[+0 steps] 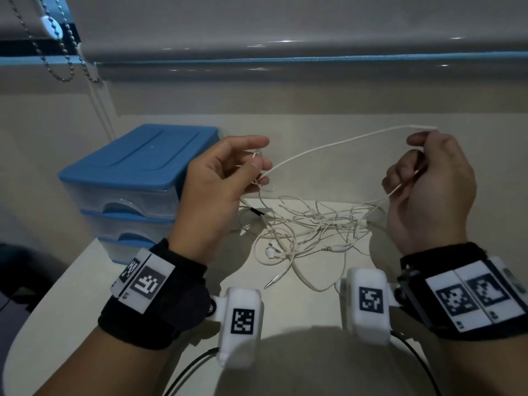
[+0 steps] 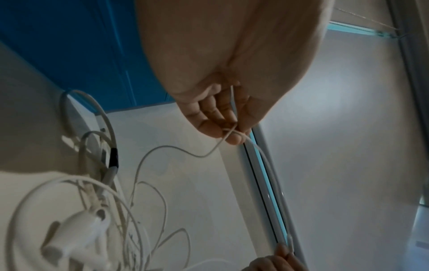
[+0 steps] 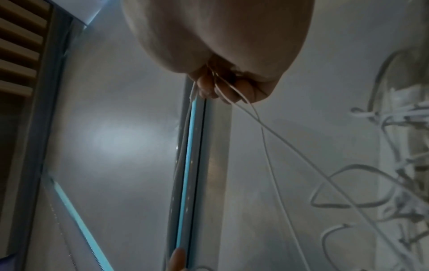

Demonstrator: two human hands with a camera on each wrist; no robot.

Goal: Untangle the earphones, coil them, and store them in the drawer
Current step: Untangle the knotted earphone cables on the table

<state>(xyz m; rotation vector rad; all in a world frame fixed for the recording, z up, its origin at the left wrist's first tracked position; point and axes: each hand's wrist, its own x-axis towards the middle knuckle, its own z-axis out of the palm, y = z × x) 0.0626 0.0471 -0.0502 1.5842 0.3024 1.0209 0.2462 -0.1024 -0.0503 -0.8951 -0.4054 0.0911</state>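
A tangle of white earphone cords (image 1: 308, 227) lies on the white table (image 1: 328, 304) between my hands, with earbuds (image 1: 271, 250) and two jack plugs (image 1: 328, 248) showing. My left hand (image 1: 251, 167) pinches one cord above the pile; the left wrist view shows the cord (image 2: 232, 128) crossing under its curled fingers. My right hand (image 1: 420, 155) grips the same cord further along; the right wrist view shows strands (image 3: 232, 95) running through its closed fingers. A stretch of cord (image 1: 337, 144) arcs in the air between both hands. The blue-topped drawer unit (image 1: 137, 178) stands at the left with its drawers closed.
A grey wall and window sill (image 1: 314, 90) run behind the table. A bead chain (image 1: 60, 52) of the blind hangs at the upper left. The table's front edge curves near my left forearm, with a dark chair (image 1: 17, 270) beyond it.
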